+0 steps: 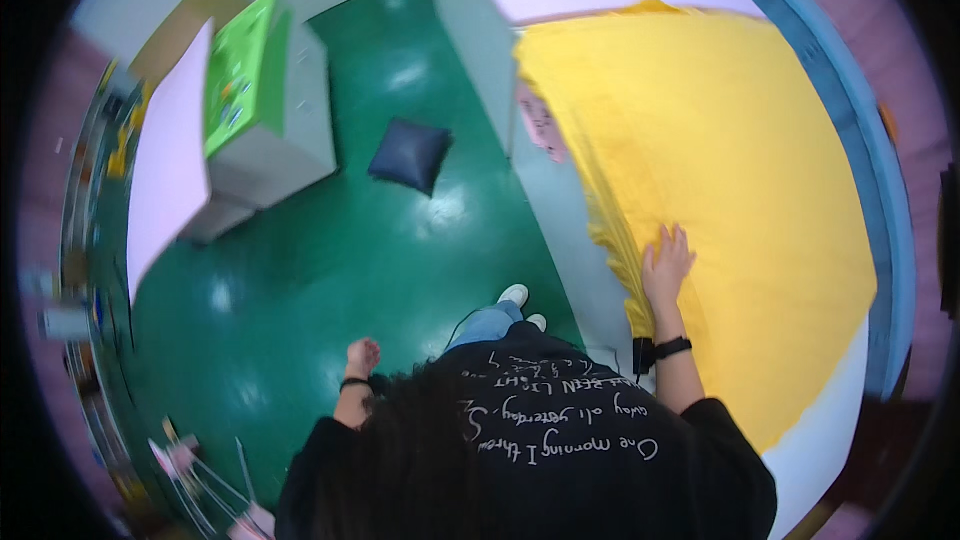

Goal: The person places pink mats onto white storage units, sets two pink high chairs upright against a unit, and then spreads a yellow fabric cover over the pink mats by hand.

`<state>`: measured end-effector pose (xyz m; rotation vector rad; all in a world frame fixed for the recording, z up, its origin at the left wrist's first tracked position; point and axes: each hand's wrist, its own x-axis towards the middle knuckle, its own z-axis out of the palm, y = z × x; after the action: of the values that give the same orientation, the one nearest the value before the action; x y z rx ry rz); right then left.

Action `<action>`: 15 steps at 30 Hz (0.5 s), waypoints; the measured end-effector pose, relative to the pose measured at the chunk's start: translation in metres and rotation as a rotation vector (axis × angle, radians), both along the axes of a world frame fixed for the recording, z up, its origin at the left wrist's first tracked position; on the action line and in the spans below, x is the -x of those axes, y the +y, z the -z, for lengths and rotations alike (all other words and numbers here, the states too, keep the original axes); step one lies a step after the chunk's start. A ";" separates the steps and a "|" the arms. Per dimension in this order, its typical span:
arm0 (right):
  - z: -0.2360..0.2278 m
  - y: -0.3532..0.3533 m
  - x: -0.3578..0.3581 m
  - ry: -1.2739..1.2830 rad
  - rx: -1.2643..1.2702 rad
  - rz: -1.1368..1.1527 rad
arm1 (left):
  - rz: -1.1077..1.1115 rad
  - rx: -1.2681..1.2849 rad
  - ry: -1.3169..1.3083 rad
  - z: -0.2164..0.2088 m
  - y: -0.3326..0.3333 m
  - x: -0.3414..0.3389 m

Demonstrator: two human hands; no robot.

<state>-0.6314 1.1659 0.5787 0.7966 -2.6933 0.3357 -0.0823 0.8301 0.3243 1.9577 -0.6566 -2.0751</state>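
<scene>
A large yellow cloth [745,140] covers much of the table on my right, and its gathered edge hangs over the table's left side. My right hand [668,265] lies flat on the cloth near that edge, its fingers spread. A dark band circles the right wrist. My left hand [363,355] hangs over the green floor at my left side, touching nothing. Its fingers look curled in, with nothing visible in them.
A dark square cushion [411,155] lies on the green floor [400,250] ahead. On the left stands a grey cabinet [290,130] with a bright green tray [240,80] beside a pale tabletop [170,150]. Pink paper [541,123] shows on the right table's side. A metal-legged stool or stand [205,480] is behind left.
</scene>
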 end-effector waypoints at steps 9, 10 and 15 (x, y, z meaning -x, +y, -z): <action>-0.016 0.080 0.044 -0.055 0.067 0.288 | 0.226 0.390 0.125 -0.046 -0.076 0.182; -0.015 0.093 0.053 -0.047 0.075 0.365 | 0.230 0.548 0.125 -0.059 -0.083 0.202; -0.011 0.148 0.093 0.134 0.157 0.560 | 0.292 0.979 0.362 -0.165 -0.124 0.316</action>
<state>-0.7241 1.3140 0.5902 0.0055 -2.5835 0.3334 -0.3982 0.7061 0.4893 0.9559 -1.5426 -1.6366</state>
